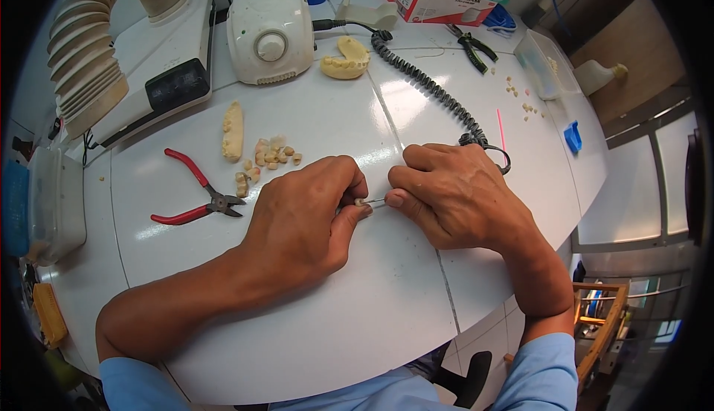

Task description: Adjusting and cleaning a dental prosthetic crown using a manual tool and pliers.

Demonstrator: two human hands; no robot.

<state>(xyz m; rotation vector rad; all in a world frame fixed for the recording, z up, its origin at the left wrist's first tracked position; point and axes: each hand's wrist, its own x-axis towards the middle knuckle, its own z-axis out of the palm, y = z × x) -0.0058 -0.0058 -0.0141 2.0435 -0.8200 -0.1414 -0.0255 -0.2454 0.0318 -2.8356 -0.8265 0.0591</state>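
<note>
My left hand is closed, pinching a small pale tooth-like piece between thumb and finger. My right hand is closed round a handpiece, mostly hidden by the fingers, whose thin metal tip meets that piece; a black coiled cord runs from behind this hand to a white control box. Left of my hands lie red-handled cutters, open, a small pile of pale tooth pieces and a long cream plaster strip. A yellow dental cast stands behind.
A white machine with a ribbed hose stands back left, plastic tubs at the left edge. Mask boxes, black pliers, scattered pieces, a pink stick, a clear container and a blue item are at the right.
</note>
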